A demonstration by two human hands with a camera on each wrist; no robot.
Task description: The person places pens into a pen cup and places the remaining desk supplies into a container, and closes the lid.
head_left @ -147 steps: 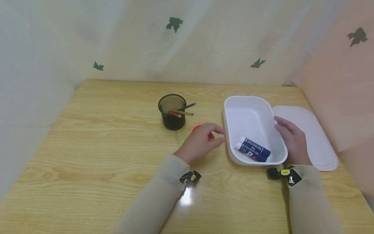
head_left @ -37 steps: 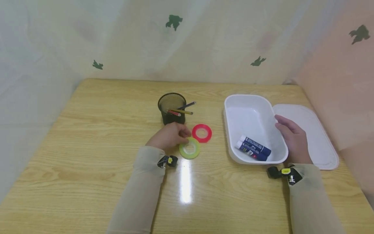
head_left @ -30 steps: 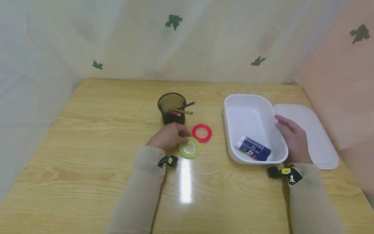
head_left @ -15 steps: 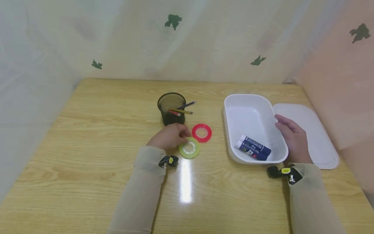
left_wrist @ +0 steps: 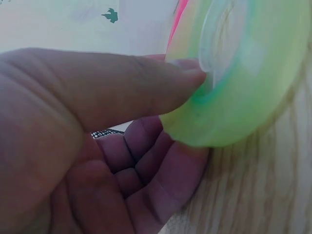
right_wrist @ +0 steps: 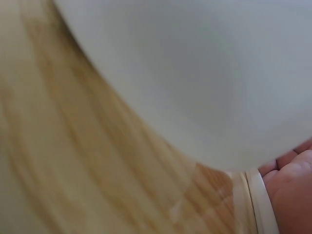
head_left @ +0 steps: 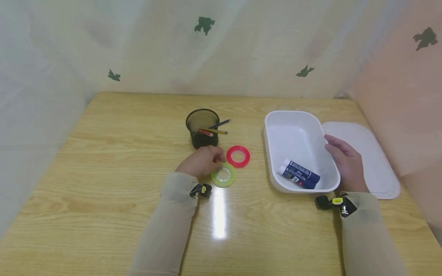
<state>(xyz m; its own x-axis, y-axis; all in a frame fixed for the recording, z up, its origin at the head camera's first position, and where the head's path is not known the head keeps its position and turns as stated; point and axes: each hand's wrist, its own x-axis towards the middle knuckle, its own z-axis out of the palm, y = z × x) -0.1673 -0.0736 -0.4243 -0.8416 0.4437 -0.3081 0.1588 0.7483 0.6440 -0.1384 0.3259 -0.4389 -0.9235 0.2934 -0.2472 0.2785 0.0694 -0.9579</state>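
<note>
My left hand (head_left: 202,161) pinches a green tape roll (head_left: 217,181) by its edge near the table's middle. In the left wrist view the thumb lies over the green tape roll (left_wrist: 263,83) at its inner ring, with fingers behind it. A red tape roll (head_left: 238,165) lies just beyond, touching or nearly touching the green one. My right hand (head_left: 348,166) rests against the right outer side of a white plastic box (head_left: 293,143), thumb and fingertips at the rim. Two blue glue sticks (head_left: 298,174) with white caps lie inside the box. The right wrist view shows mostly the white box (right_wrist: 195,73).
A black mesh pen cup (head_left: 203,140) with several pencils (head_left: 215,130) leaning out stands behind my left hand. A white lid (head_left: 366,161) lies flat right of the box, partly under my right hand. Curtained walls border the wooden table (head_left: 121,161) at back and sides.
My left hand has moved left from beside the box to the green tape roll and taken hold of its edge. In the last second almost nothing moves. The right hand stays put.
</note>
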